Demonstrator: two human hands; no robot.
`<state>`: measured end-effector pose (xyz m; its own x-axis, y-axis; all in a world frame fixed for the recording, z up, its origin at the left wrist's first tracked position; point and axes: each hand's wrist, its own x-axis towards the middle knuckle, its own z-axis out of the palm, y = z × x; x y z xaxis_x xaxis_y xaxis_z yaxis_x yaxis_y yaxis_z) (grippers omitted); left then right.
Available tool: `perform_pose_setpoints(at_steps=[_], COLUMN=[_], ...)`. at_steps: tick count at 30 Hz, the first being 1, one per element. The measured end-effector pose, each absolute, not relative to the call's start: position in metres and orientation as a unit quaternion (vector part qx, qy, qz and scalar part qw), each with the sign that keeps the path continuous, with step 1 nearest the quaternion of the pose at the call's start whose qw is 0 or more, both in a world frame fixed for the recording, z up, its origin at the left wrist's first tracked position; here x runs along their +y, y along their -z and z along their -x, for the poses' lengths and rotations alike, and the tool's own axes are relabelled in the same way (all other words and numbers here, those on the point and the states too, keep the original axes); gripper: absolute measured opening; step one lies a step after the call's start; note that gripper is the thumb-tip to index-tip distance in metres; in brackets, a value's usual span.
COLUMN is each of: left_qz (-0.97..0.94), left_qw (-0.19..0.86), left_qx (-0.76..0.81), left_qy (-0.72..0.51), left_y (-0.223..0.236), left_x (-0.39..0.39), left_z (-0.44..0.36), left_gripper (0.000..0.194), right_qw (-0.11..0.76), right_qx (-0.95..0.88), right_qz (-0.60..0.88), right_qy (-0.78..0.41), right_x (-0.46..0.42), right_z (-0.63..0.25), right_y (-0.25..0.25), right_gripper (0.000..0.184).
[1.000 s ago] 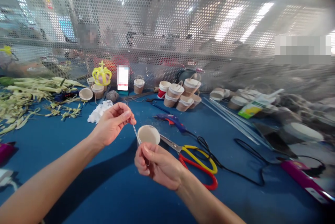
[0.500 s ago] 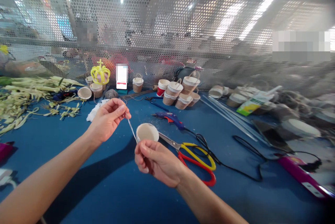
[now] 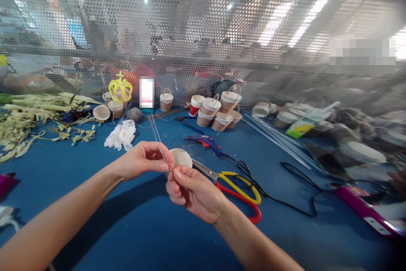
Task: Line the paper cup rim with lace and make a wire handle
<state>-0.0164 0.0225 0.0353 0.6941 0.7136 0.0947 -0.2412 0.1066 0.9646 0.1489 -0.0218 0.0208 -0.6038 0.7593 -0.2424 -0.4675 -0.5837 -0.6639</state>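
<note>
- The left hand [image 3: 147, 160] is pinching a thin clear strand [image 3: 156, 131], its grip clamped on it just in front of the open cup [image 3: 182, 159].
- The right hand [image 3: 196, 192] is meeting it there, its grip closed on the strand's near end.
- The strand is slanting away, left of the cup.
- Scissors [image 3: 218, 176] are lying on the blue worktop [image 3: 177, 241] right of the cup, blades nearest it.
- A glue gun [image 3: 209, 143] is lying beyond the cup, rightward.
- Crumpled tissue [image 3: 120, 135] is resting farther back, left of the cup.

Clear strip [image 3: 155, 130] against dark blue tabletop [image 3: 136, 228]
</note>
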Motion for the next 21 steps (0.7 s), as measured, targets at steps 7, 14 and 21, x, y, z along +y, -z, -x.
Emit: perform_pose_setpoints(at_steps=[7,14,21], left_qz=[-0.592,-0.623,-0.644], left_qw=[0.63,0.57,0.524], left_qx=[0.285,0.32,0.33], left_qy=[-0.413,-0.429,-0.45], left_y=[-0.036,-0.041,-0.043], left_x=[0.022,0.013,0.004], left_z=[0.013,0.009,0.007], left_gripper=[0.014,0.009,0.005], right_qw=[0.421,0.416,0.433], right_qx=[-0.502,-0.617,-0.576], right_qz=[0.396,0.49,0.492], right_qy=[-0.643,-0.453,-0.489], right_x=[-0.024,-0.029,-0.028], right_z=[-0.151,-0.151,-0.148], right_y=[-0.025,-0.023,-0.024], right_gripper=[0.036,0.017,0.016])
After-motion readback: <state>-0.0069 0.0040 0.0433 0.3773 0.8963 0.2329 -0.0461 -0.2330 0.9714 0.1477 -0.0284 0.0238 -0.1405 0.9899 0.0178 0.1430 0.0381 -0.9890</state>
